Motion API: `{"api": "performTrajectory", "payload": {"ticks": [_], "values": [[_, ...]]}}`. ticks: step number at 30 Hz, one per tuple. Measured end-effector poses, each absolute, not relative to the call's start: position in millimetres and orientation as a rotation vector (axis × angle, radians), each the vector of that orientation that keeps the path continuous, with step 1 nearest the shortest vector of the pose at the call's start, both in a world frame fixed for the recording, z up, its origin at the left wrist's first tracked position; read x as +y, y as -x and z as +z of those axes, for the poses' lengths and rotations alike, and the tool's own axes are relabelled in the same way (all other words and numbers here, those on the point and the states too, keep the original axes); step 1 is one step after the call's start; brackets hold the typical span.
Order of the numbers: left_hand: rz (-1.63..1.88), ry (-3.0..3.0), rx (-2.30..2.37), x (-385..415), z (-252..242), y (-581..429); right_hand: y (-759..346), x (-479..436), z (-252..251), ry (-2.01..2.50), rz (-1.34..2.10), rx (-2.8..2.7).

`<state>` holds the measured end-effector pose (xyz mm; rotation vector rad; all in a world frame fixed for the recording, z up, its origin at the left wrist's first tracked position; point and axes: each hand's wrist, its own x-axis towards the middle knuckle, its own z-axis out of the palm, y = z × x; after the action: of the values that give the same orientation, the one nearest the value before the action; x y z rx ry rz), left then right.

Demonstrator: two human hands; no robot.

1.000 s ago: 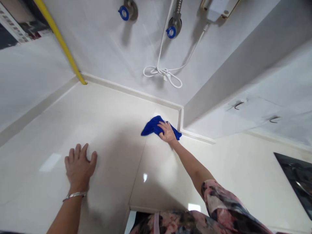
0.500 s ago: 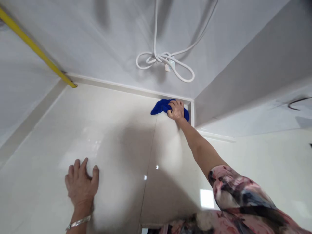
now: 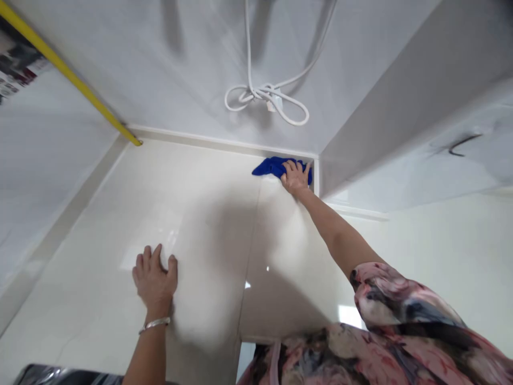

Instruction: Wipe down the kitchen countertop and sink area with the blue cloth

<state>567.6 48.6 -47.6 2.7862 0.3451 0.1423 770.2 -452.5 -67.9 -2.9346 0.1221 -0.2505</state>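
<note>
My right hand presses a crumpled blue cloth into the far corner of the shiny cream floor. The cloth lies along the skirting, its loose end trailing left of my fingers. Further back on the left, my left hand rests flat on the floor with its fingers spread and nothing in it. A silver bangle circles that wrist.
White cable hangs in a tied loop before the back wall. A yellow pipe slants down to the left corner. On the right juts a pale panel with a dark hook. A dark glossy object shows at bottom left.
My right hand and the cloth have shifted slightly toward the corner, fingers more spread. The view has tilted and moved left, bringing in the dark object at bottom left.
</note>
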Motion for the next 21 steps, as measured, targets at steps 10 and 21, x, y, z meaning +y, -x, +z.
{"api": "performTrajectory", "payload": {"ticks": [10,21], "values": [[0.175,-2.786,0.342,46,-48,-566,-665,-404,-56,2.912,-0.027,0.083],[0.173,-2.781,0.282,47,-47,-569,-445,-344,-57,2.704,0.129,-0.518]]}}
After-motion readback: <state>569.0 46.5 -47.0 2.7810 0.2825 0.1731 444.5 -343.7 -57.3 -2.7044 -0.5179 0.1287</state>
